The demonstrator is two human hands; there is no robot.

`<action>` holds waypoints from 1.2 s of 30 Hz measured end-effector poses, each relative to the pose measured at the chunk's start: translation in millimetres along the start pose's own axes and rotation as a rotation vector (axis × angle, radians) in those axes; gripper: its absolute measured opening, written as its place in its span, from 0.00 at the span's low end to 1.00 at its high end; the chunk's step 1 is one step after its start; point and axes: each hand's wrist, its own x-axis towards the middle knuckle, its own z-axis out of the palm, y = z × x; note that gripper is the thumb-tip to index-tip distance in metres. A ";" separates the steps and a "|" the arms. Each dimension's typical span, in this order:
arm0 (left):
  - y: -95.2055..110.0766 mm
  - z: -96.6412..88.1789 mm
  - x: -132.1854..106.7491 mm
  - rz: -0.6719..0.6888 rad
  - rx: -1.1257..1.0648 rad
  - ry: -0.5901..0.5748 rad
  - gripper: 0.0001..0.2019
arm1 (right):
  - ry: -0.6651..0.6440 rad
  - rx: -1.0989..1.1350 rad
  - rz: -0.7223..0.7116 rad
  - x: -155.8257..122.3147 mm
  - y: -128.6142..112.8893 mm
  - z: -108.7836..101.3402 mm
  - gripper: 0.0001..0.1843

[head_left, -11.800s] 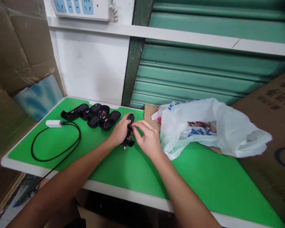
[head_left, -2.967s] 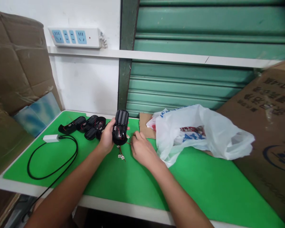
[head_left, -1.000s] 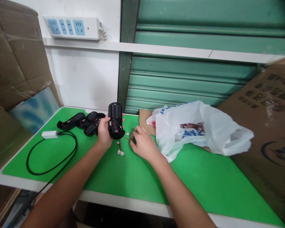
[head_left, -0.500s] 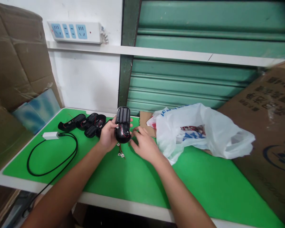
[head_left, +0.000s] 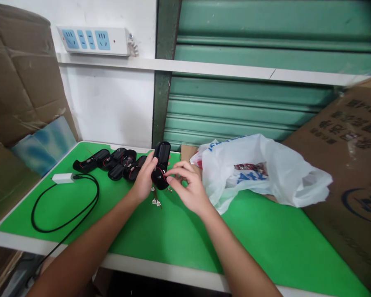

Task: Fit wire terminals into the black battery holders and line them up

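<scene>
The left hand [head_left: 144,180] grasps a black battery shell [head_left: 161,164], held upright just above the green table [head_left: 160,235]. The right hand [head_left: 189,188] curls at its 4 o'clock, fingertips pinched near the thin wires; whether they grip one cannot be told. Metal tabs [head_left: 156,202] dangle loose at 6 o'clock, so this shell looks unfinished. A row of shells [head_left: 111,161] lies at 9 o'clock and a plastic bag [head_left: 266,173] at 3 o'clock.

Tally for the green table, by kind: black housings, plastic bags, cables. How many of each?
Black housing held in the left hand: 1
Black housings lying in the row: 5 (they overlap, so the count is approximate)
White plastic bag: 1
Black cable: 1
Total: 8
</scene>
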 end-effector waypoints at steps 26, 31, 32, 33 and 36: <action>32.8 4.8 -0.7 -0.401 -0.421 0.008 0.25 | 0.026 -0.927 0.319 11.3 49.7 -63.5 0.17; 29.3 3.2 -1.4 -0.426 -0.447 -0.027 0.25 | 0.087 -1.008 0.396 9.2 55.2 -63.8 0.15; 29.0 2.6 -1.3 -0.433 -0.454 -0.033 0.25 | 0.105 -1.014 0.401 9.1 56.7 -64.1 0.15; 29.0 2.0 -1.2 -0.442 -0.462 -0.036 0.25 | 0.118 -1.018 0.403 9.0 58.0 -64.4 0.14; 29.7 1.1 -0.8 -0.479 -0.486 -0.021 0.26 | 0.123 -1.012 0.399 9.9 58.9 -65.3 0.14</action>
